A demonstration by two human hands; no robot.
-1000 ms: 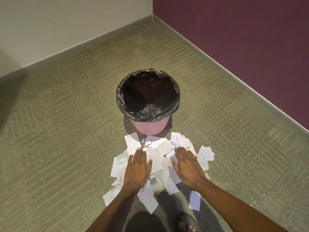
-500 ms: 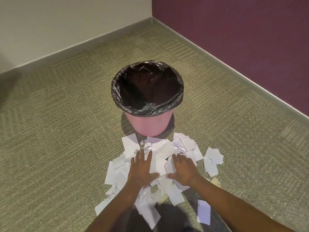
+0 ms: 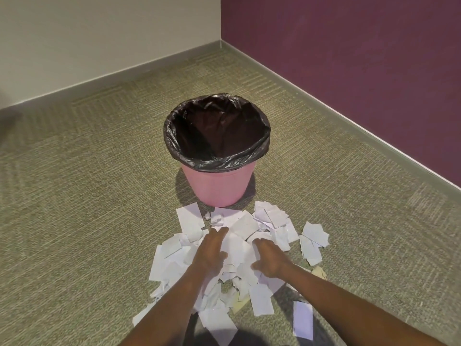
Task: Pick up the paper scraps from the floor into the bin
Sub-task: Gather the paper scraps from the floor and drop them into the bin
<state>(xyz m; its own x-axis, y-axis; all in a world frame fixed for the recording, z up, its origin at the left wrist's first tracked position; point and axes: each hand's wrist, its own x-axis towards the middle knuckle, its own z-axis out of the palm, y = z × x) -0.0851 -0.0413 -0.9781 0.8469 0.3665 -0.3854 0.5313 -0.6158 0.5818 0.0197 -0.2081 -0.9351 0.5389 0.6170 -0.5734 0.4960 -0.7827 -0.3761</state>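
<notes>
A lone white rectangular paper scrap (image 3: 302, 323) lies at 5 o'clock of the heap of white torn paper scraps (image 3: 237, 248) on the olive ribbed carpet (image 3: 87, 196). The left hand (image 3: 209, 253) presses flat on the heap, fingers straight, grasping nothing. The right hand (image 3: 268, 258) bends its fingers onto the scraps; whether it grasps any cannot be told. At 12 o'clock, just beyond the heap, stands the pink plastic bin (image 3: 217, 188) with its black plastic liner (image 3: 219, 162).

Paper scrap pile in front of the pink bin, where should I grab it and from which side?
Take the paper scrap pile at its left and right edges, low against the carpet, left hand coming from the left and right hand from the right, scooping inward. The scraps lie flat, loose and overlapping, so a pinch from above would likely lift only a few.
</notes>
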